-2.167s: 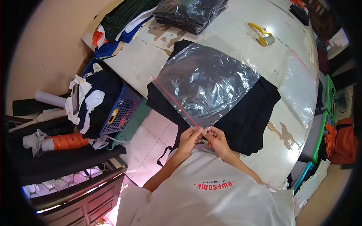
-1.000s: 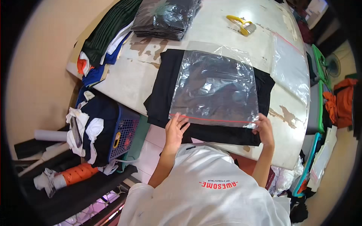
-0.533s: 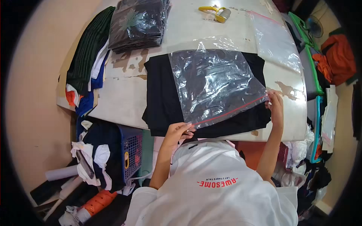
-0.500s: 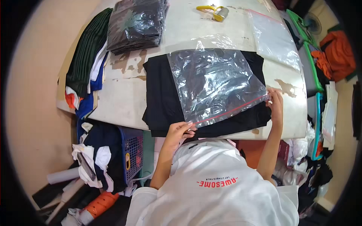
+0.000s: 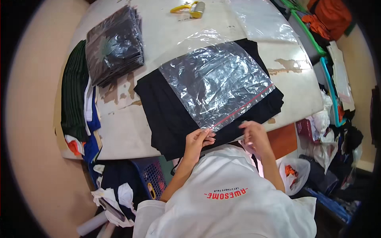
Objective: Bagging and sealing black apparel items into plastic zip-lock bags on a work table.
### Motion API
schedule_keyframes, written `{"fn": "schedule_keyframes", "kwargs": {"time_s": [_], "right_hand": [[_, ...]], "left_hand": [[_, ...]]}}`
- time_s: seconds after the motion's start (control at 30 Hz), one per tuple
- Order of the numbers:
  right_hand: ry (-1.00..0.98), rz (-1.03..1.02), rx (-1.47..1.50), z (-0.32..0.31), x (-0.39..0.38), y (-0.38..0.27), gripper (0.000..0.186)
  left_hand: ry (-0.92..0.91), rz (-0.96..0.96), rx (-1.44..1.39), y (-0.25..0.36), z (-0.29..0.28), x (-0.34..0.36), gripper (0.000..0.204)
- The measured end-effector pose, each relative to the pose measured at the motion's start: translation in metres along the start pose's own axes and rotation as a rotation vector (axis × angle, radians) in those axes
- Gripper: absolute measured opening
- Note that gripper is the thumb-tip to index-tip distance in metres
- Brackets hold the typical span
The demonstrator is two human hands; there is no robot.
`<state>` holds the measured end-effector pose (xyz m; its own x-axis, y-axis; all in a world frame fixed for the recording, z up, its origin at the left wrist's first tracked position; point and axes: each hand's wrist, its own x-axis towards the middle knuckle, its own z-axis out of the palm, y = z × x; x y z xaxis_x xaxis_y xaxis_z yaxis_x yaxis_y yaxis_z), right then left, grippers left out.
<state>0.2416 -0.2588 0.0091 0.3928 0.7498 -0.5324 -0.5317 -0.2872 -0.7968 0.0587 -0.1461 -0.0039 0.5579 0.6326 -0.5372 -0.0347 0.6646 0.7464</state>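
A clear plastic bag (image 5: 216,77) with a red strip along its near edge lies slanted over a folded black garment (image 5: 164,119) on the table. Its near left corner is pinched between the thumb and fingers of my left hand (image 5: 197,143). My right hand (image 5: 256,139) is off the bag, just beyond the table's near edge and to the right of my left hand. Its fingers are loosely bent and apart, slightly blurred, with nothing visible in them. Black cloth shows on both sides of the bag and below the red strip.
Bagged dark garments (image 5: 115,45) are stacked at the far left, beside dark green ribbed cloth (image 5: 73,91). A yellow-handled roller (image 5: 195,10) and more clear bags (image 5: 264,20) lie at the back. Below the table stands a blue basket (image 5: 154,176); green-rimmed bins (image 5: 307,33) line the right.
My right hand has let go of the bag's right corner and come toward my left hand. My left hand keeps its pinch. The whole view has turned, so the table appears tilted.
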Motion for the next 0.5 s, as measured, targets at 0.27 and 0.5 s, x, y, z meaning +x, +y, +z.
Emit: {"fn": "schedule_keyframes", "kwargs": {"time_s": [0.27, 0.5], "right_hand": [[0.070, 0.107, 0.119, 0.069, 0.012, 0.041, 0.019], [0.004, 0.056, 0.140, 0.071, 0.005, 0.047, 0.019]], "left_hand": [[-0.162, -0.142, 0.188, 0.001, -0.016, 0.004, 0.022], [-0.239, -0.135, 0.274, 0.001, -0.024, 0.009, 0.020]]}}
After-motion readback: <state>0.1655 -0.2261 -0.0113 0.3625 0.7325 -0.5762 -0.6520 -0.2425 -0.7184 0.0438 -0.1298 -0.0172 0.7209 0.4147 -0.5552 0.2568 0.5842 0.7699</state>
